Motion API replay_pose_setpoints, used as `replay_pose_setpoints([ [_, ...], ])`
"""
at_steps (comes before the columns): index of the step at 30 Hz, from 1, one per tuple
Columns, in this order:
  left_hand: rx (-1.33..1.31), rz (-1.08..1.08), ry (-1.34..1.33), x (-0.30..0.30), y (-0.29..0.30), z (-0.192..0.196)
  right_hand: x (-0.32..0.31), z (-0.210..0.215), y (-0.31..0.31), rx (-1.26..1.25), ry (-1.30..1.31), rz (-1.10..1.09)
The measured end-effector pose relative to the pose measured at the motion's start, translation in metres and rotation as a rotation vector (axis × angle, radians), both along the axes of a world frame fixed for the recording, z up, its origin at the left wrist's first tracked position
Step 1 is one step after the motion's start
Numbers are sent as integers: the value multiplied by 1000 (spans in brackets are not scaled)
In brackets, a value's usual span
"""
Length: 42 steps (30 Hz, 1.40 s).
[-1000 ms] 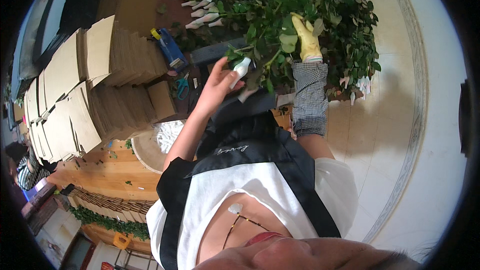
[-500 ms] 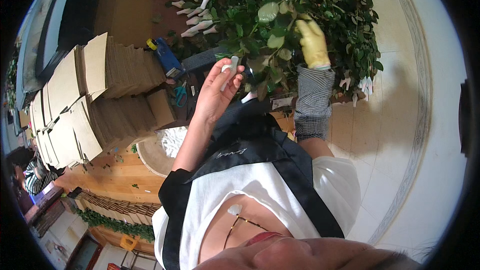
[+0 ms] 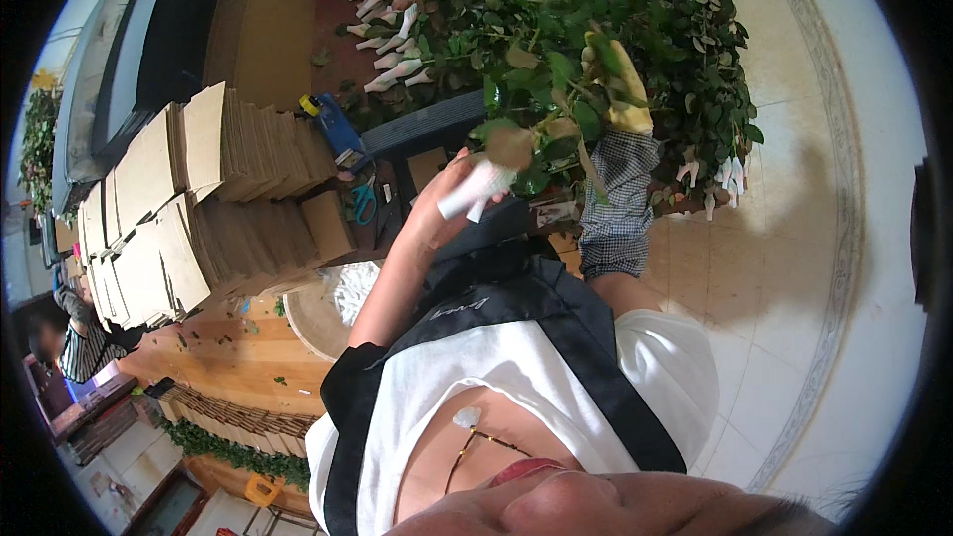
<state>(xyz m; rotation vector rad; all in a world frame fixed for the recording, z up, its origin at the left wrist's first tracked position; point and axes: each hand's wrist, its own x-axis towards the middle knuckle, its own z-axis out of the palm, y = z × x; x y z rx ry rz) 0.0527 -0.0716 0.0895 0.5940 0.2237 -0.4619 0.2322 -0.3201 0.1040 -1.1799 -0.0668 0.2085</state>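
Observation:
My bare left hand (image 3: 444, 206) is closed around a white mesh sleeve (image 3: 475, 189), in front of my apron. A brownish, blurred flower head or leaf (image 3: 509, 147) sits at the sleeve's upper end; which of the two I cannot tell. To the right, my right hand (image 3: 620, 89) wears a yellow glove and a checked sleeve cover. It is closed around a leafy stem (image 3: 561, 104), whose leaves partly hide the fingers. Behind both hands lies a big heap of leafy stems (image 3: 675, 30). Along the heap's left side several flower heads (image 3: 397, 71) wear white-pink sleeves.
Stacks of folded cardboard (image 3: 149, 218) stand at left, near a blue tool (image 3: 336, 129) and blue-handled scissors (image 3: 365, 202). Below is a round basket (image 3: 306, 323) of white sleeves (image 3: 354, 290). Another person (image 3: 84, 342) is at the far left. Pale tiled floor (image 3: 754, 268) stretches right.
The leafy stem has come toward my left hand, its end now meeting the white sleeve. My left hand has turned and dropped slightly. Leaves now cover more of the yellow glove.

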Motion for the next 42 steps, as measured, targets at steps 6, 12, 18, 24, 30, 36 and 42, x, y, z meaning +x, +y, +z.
replay_pose_setpoints([
  [6, 212, -202, -108, -12, 9, 1, 22, 0, 1, -200, -51, 8],
  [12, -186, -146, -44, -23, -8, -21, 45, 29, 31, -596, -225, -33],
  [18, -449, 57, 395, -25, -27, -3, 72, -11, 50, -1195, 95, 86],
  [24, -432, 98, 154, -13, 0, 21, 15, -34, 11, -196, 29, -216],
  [30, -751, -167, 36, -3, -54, 35, 2, -57, 0, -338, 127, -313],
  [36, -806, -361, -72, -25, -87, 19, -28, 32, 6, -347, -40, -242],
  [42, 166, -350, -43, -19, 24, -12, -62, 75, 18, -447, -5, -226],
])
